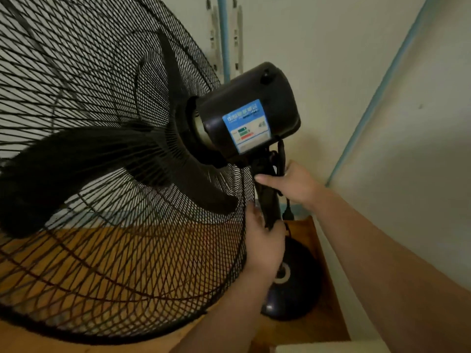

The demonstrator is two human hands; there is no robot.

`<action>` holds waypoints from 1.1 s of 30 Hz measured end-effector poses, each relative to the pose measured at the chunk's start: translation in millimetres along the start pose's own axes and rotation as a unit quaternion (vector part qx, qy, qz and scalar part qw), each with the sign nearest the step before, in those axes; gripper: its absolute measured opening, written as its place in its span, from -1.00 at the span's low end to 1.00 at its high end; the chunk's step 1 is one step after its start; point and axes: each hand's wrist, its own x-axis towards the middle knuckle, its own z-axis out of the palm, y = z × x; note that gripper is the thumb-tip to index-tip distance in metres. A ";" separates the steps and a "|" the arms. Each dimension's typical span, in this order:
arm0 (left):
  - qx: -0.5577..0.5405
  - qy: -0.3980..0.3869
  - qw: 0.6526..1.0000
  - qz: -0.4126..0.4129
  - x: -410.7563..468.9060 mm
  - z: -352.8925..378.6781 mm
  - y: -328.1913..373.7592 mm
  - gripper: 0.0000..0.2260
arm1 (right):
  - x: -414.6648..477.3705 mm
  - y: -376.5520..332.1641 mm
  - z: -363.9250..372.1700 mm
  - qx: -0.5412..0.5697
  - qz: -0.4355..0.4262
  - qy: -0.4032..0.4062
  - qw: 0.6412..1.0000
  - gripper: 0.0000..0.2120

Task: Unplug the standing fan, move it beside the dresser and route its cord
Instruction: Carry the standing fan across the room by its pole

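Inside both hands' curled fingers, upright pole of black wire-caged standing fan, right hand gripping just above left hand, cage facing left, away from fingers.

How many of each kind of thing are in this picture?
Standing fan: 1
Hands: 2, the left hand and the right hand, both gripping the fan's pole
Blue label: 1
Total: 4
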 end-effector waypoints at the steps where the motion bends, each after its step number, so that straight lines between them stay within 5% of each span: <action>1: -0.003 0.012 1.000 0.013 6.6 -3.4 4.4 -0.45 | 0.9 -4.1 7.0 -0.008 -0.003 -0.005 1.000 -0.67; 7: 0.019 0.056 0.997 0.052 35.9 -34.6 31.7 -0.32 | 3.9 -24.5 53.9 -0.053 -0.023 -0.012 0.998 -0.63; 18: -0.061 0.077 0.994 0.054 64.8 -99.6 29.2 -0.39 | 3.9 -55.1 117.7 -0.042 -0.031 -0.049 0.997 -0.62; 25: -0.107 0.011 0.993 0.046 71.4 -135.3 28.6 -0.18 | 6.7 -69.5 141.9 -0.090 -0.058 -0.046 0.993 -0.61; 33: -0.011 0.011 0.999 0.037 76.1 -168.1 28.3 0.02 | 19.9 -67.3 141.8 -0.141 -0.066 0.003 0.988 -0.64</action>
